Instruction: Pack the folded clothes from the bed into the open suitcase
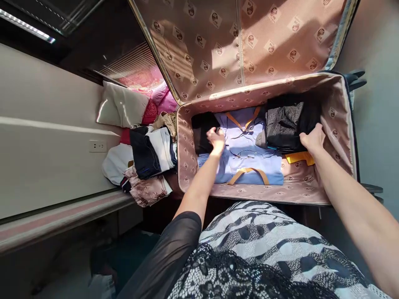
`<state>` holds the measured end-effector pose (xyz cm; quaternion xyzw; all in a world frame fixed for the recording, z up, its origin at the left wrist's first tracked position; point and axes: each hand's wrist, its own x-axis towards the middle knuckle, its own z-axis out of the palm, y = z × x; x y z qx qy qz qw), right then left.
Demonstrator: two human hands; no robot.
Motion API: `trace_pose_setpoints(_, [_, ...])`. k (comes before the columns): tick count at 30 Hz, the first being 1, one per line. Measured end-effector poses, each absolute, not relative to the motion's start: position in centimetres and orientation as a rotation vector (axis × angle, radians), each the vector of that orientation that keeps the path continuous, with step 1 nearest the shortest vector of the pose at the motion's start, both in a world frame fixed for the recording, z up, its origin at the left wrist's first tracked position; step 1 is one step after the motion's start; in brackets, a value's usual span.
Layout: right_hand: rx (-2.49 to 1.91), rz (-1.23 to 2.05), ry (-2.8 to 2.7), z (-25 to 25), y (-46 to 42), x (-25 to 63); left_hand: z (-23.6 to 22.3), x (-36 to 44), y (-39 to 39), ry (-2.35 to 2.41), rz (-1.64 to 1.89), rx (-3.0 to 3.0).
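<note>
Suitcase lining (264, 62): pinkish, dark-logoed. Bag (246, 145): lilac-blue, tan straps (249, 169). Folded clothes (282, 124): black, speckled grey.

The left sleeve (170, 249) is black, sheer and elbow-length. Black lace (224, 268) overlays the garment (264, 232), which carries wavy black-and-white bands.

Suitcase lid (226, 50) cropped at top
</note>
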<state>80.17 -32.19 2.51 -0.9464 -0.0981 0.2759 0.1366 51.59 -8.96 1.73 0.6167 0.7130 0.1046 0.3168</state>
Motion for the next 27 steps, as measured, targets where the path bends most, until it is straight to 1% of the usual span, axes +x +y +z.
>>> trace_pose_setpoints(1, [-2.746, 0.768, -0.329, 2.3, -32.4, 79.7, 1.4, 49.6, -7.3, 1.997, 0.279, 1.625])
trace_pose_setpoints(3, [-2.777, 0.705, -0.422, 2.3, -32.9, 78.9, 0.7, 46.3, -4.7, 2.158, 0.164, 1.654])
trace_pose_setpoints(6, [-2.808, 0.672, -0.532, 2.1, -34.0, 77.8, -0.8, 43.7, -2.7, 2.185, -0.01, 1.696])
trace_pose_setpoints(11, [-2.75, 0.618, -0.671, 1.9, -36.4, 76.6, -2.8, 43.9, -2.1, 2.214, -0.016, 1.712])
trace_pose_setpoints(16, [-2.714, 0.518, -0.653, 2.4, -37.6, 75.9, -2.7, 43.3, 0.1, 2.204, 0.014, 1.57])
trace_pose_setpoints(21, [-2.691, 0.653, -0.441, 3.2, -37.2, 74.7, -2.4, 43.0, 0.9, 2.106, -0.114, 1.625])
trace_pose_setpoints(25, [-2.668, 0.673, -0.382, 3.5, -37.5, 73.8, -2.2, 43.8, -0.2, 2.036, -0.117, 1.665])
trace_pose_setpoints(27, [-2.661, 0.661, -0.391, 3.5, -38.0, 73.8, -1.9, 43.7, -0.4, 2.011, -0.064, 1.621])
